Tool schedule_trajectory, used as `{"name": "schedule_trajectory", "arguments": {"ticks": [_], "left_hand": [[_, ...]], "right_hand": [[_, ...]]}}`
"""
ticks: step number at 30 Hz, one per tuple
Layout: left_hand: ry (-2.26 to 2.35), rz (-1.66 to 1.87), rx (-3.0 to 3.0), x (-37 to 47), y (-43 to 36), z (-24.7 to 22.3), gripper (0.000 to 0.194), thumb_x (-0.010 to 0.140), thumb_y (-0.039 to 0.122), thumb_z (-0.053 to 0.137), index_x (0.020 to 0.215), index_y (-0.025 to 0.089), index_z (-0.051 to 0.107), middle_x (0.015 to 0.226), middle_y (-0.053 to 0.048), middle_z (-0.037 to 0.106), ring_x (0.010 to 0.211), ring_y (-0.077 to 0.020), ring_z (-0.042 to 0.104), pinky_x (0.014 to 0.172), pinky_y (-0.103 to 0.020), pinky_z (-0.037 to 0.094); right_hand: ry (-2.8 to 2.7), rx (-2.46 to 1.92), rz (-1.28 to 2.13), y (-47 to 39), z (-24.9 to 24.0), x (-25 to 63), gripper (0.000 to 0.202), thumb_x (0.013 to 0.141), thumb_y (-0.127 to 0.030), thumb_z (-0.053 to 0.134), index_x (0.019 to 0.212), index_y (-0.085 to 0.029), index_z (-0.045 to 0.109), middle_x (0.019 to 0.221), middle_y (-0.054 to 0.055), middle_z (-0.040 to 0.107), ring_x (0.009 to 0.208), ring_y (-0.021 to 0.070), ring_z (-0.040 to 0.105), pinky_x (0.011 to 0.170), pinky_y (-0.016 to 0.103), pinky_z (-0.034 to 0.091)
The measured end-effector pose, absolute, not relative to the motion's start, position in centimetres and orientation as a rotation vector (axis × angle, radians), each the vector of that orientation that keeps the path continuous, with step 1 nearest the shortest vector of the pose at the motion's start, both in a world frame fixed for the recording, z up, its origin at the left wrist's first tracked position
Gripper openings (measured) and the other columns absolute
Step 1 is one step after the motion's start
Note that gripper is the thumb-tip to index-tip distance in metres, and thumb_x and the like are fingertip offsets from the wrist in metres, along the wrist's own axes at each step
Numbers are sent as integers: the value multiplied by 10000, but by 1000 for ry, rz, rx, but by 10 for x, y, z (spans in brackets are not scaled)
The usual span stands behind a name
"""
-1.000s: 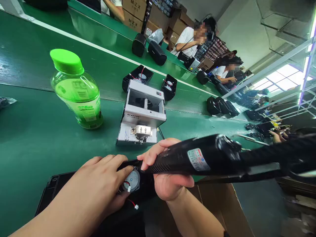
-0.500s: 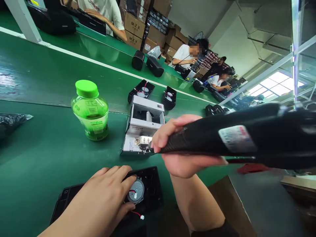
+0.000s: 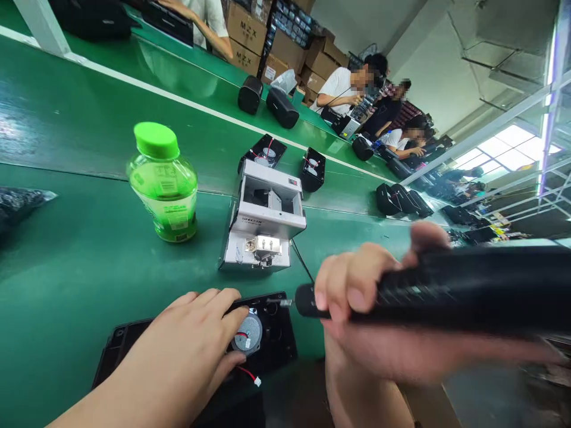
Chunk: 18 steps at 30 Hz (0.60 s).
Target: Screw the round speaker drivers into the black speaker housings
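Observation:
My right hand point(image 3: 357, 285) is closed round a black electric screwdriver point(image 3: 482, 291), blurred by motion. Its bit point(image 3: 283, 303) points left, over the far right part of a black plastic housing point(image 3: 279, 339); whether the tip touches anything I cannot tell. A round grey speaker point(image 3: 248, 334) with a red wire and white plug sits in that housing. My left hand point(image 3: 196, 333) lies over the housing, thumb and fingers curled against the speaker's left side. Just beyond stands a white screw feeder point(image 3: 272, 220) with a metal bracket at its front.
A green-capped bottle point(image 3: 165, 184) stands left of the feeder, and a dark plastic bag point(image 3: 22, 208) lies at far left. Behind the feeder are two speaker boxes point(image 3: 313, 169) with wires. Co-workers point(image 3: 343, 89) sit across the green bench point(image 3: 80, 249).
My right hand has moved down and right with the screwdriver, from the feeder's front to above the housing. The bit now shows. My left hand has stayed on the speaker.

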<state>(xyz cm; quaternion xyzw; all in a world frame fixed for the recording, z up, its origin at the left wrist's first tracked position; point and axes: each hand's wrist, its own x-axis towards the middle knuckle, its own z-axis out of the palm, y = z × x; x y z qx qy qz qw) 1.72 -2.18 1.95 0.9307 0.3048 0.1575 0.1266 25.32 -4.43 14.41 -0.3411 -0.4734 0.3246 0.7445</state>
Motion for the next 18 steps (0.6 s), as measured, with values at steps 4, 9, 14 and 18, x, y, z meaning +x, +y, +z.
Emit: {"name": "schedule_trajectory", "arguments": {"ticks": [4,9,14,18], "left_hand": [[831,618,2800,16,-22,19,411,884,216,978,1284,277,908,1359,-78,948,1078,-358,925,886,-537,663],[818,659,2778,15,-22,16,374,902,242,918,1272,271,869,1338,-95,931,1039,-372,895,873,-573,606],[855,569,2695,11,-21,17,295,982,280,866,1273,324,862,1368,-64,920,1070,-357,874,902,-553,558],[889,497,2656,12,-21,17,281,1015,300,852,1290,355,871,1360,-43,906,1064,-337,852,918,-533,554]], "right_hand": [[-1179,-834,727,-94,139,260,343,1332,-587,706,1528,-414,928,703,-71,767,454,169,671,537,332,709],[-1262,-934,800,-110,114,258,376,1372,-360,606,1576,-480,897,686,-86,732,477,174,666,594,328,725],[-1219,-902,790,-115,98,258,481,1392,-597,476,1583,-418,880,734,-57,730,542,190,710,607,348,722],[-1170,-939,800,-115,97,257,515,1320,-765,575,1525,-448,927,733,-45,756,544,202,734,606,379,731]]}}
